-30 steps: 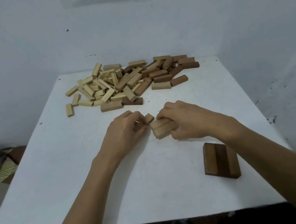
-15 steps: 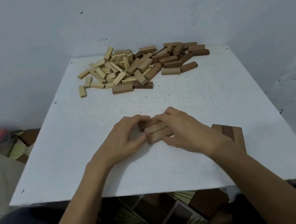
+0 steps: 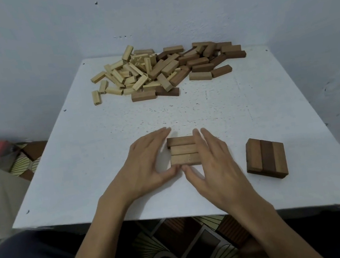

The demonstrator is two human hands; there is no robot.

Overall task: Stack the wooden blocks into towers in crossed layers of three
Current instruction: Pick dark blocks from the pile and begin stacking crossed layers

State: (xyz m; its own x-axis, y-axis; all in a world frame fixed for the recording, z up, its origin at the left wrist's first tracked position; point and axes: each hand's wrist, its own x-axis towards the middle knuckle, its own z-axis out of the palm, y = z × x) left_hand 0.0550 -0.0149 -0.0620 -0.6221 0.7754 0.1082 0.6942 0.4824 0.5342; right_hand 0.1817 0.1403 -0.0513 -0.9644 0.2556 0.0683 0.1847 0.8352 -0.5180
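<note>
Flat left hand (image 3: 146,167) and right hand (image 3: 216,164) press three blocks (image 3: 182,152); pile (image 3: 156,71) behind, trio (image 3: 266,158) beside.

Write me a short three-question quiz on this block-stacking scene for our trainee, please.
1. True or false: the pale three-block layer between the left hand and right hand lies flat on the table.
2. Where is the dark three-block layer? A) left of the left hand; B) right of the right hand; C) on top of the pale layer.
3. Fill in: the loose pile lies toward the table's ____ edge (near or far).
Key: 1 true; 2 B; 3 far.
</note>
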